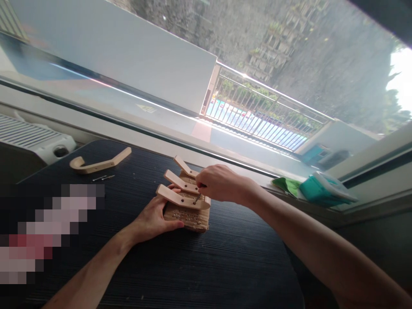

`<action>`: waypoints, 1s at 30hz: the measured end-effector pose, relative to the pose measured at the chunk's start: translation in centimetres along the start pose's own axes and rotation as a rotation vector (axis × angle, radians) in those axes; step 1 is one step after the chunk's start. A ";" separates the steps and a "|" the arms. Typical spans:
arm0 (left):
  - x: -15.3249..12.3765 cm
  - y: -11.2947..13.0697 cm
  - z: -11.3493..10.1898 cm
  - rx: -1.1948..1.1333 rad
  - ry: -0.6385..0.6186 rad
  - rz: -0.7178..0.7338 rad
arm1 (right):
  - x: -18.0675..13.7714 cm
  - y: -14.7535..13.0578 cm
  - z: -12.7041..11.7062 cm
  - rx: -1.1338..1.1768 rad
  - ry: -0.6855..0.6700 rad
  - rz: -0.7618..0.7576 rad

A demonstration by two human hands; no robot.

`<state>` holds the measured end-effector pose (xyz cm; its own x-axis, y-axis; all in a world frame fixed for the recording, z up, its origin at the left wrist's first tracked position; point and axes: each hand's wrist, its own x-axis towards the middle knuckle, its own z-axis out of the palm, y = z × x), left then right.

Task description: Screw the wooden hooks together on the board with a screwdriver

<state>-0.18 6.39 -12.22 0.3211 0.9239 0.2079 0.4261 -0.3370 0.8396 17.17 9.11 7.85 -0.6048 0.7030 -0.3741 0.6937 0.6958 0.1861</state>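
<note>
A wooden block (189, 219) with many small holes or specks on its face lies on the dark table (231, 266). Three pale bent wooden hooks sit side by side across it, the nearest hook (172, 196) showing two dark holes or screw heads. My left hand (151, 219) grips the block's left side, thumb along the front and fingers partly hidden behind the nearest hook. In a closed fist my right hand (222, 182) holds a screwdriver (197, 198); its thin shaft slants down to the right-hand hole of the nearest hook. The fist covers the handle.
Another bent wooden hook (99, 165) lies loose at the table's far left, beside thin metal pieces (103, 178). A window ledge borders the far side, with a green cloth (287, 185) and teal container (323, 189) on the right. A white slatted unit (35, 135) stands far left.
</note>
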 end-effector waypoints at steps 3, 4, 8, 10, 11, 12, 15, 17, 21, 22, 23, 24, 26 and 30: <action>0.0 0.2 0.0 -0.020 0.001 -0.014 | -0.1 -0.1 -0.2 0.006 0.012 0.057; 0.0 0.3 0.0 -0.023 0.001 -0.018 | -0.1 -0.2 -0.3 0.003 0.010 0.061; -0.1 0.3 -0.1 -0.015 -0.002 -0.020 | -0.8 -0.3 -0.8 0.006 0.025 0.008; -0.2 0.2 -0.1 -0.014 -0.004 -0.024 | -1.2 -0.2 -1.0 0.020 0.057 -0.017; -0.2 0.2 -0.1 -0.014 -0.007 -0.026 | -1.3 -0.2 -1.0 0.025 0.064 -0.028; -0.1 0.1 -0.1 -0.015 -0.010 -0.028 | -1.4 -0.1 -1.1 0.028 0.063 -0.037; -0.1 0.1 -0.1 -0.007 -0.014 -0.025 | -1.3 0.0 -0.9 0.022 0.038 -0.042; 0.0 0.0 0.0 -0.002 -0.014 -0.024 | -1.0 0.1 -0.7 0.015 0.030 -0.022; 0.0 -0.1 0.0 -0.004 -0.005 -0.019 | -0.5 0.1 -0.2 -0.015 0.011 0.025; 0.0 -0.1 0.0 -0.009 -0.004 -0.015 | -0.4 0.0 -0.2 -0.023 0.006 0.038; 0.0 0.0 0.0 -0.015 -0.006 -0.011 | -0.3 0.0 -0.1 -0.033 0.007 0.051; 0.0 0.0 0.0 -0.022 -0.007 -0.009 | -0.3 -0.1 -0.2 -0.043 0.009 0.067; 0.0 0.1 0.0 -0.031 -0.006 -0.010 | -0.5 -0.3 -0.3 -0.061 0.015 0.090; -0.1 0.1 0.0 -0.022 0.002 0.001 | -1.2 -0.5 -1.0 -0.055 0.018 0.049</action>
<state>-0.18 6.27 -12.12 0.3201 0.9239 0.2095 0.4069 -0.3338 0.8503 17.20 8.06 9.12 -0.5775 0.7389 -0.3471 0.7007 0.6668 0.2538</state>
